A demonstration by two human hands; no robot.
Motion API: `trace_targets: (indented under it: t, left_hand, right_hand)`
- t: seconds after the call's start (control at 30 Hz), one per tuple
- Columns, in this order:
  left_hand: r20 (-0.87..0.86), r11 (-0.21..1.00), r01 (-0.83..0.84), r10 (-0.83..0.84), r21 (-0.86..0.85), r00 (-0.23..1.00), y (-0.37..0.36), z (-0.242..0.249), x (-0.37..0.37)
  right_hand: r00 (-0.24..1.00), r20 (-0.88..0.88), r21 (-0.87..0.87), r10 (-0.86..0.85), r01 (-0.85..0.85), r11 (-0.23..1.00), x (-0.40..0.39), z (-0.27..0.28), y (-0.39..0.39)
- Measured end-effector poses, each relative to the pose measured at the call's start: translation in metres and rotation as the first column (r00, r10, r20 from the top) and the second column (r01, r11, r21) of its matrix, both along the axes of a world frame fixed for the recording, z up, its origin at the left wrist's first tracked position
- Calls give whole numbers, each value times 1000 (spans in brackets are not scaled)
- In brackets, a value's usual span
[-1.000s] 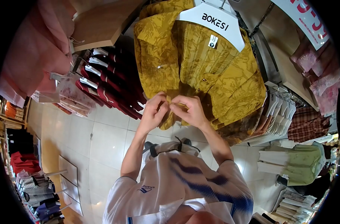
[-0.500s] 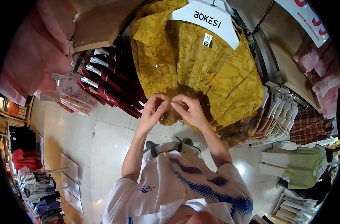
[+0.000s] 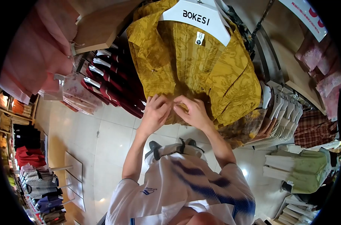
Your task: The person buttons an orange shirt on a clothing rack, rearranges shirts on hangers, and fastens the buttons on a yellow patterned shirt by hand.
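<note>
A mustard-yellow patterned shirt (image 3: 230, 86) hangs open on a white hanger (image 3: 196, 18) lettered BOKESI, with a small label inside its back. Both hands meet at the lower front of the shirt. My left hand (image 3: 155, 112) has its fingers curled and pinched on the shirt's front edge. Close beside it, my right hand (image 3: 191, 111) pinches the same part of the shirt between thumb and fingers. Whatever small detail lies between the fingertips is too small to make out.
Dark red garments (image 3: 114, 86) hang to the left of the shirt. Striped and brown clothes (image 3: 281, 123) hang to the right. Pink clothing (image 3: 39, 48) is at the upper left, and a green top (image 3: 309, 170) is at the lower right.
My left hand has turned so that its back faces up more, with its fingers curled over the shirt edge. The shirt and hanger appear slightly further left in view.
</note>
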State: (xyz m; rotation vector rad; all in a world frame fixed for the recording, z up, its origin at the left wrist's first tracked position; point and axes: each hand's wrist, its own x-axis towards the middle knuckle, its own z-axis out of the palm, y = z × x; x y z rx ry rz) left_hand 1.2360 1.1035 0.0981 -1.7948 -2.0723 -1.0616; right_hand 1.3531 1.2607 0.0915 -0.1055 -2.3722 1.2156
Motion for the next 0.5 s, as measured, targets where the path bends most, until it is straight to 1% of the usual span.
trace_targets:
  t: [0.03,0.07,0.13,0.17,0.23,0.27,0.33,0.37,0.4,0.43,0.5]
  left_hand:
    - [-3,1000,-3,3,2,1000,0,2,0]
    - [-27,1000,-1,1,-16,1000,0,3,1]
    - [-52,1000,-2,1,-31,999,0,3,2]
    - [-50,999,-1,-1,-33,999,0,0,3]
    - [-50,999,-1,-1,-32,999,0,-4,3]
    - [-32,998,-2,0,-58,999,-1,-6,2]
    - [-13,997,-5,4,-81,1000,-2,-6,3]
    - [24,995,-17,19,-99,1000,-4,-4,4]
    - [62,992,-28,36,-119,997,-6,-3,5]
    - [65,992,-32,40,-119,997,-11,-9,1]
    - [37,981,-139,145,-135,989,-21,-18,-14]
  right_hand:
    - [1000,2,58,12,-12,998,1,2,1]
    - [1000,-1,60,14,-14,998,1,1,3]
    - [999,-40,274,8,3,962,1,-2,6]
    - [999,-43,277,10,2,961,1,0,7]
    - [1000,10,390,15,-18,921,3,6,6]
    - [1000,9,393,16,-18,919,4,7,5]
    - [1000,-4,511,6,-3,860,3,7,4]
    - [1000,-4,513,9,-6,858,3,8,4]
    - [998,-57,463,-8,34,886,3,7,4]
    - [994,-109,408,-28,71,910,3,6,4]
    - [986,-146,339,-81,127,932,5,1,16]
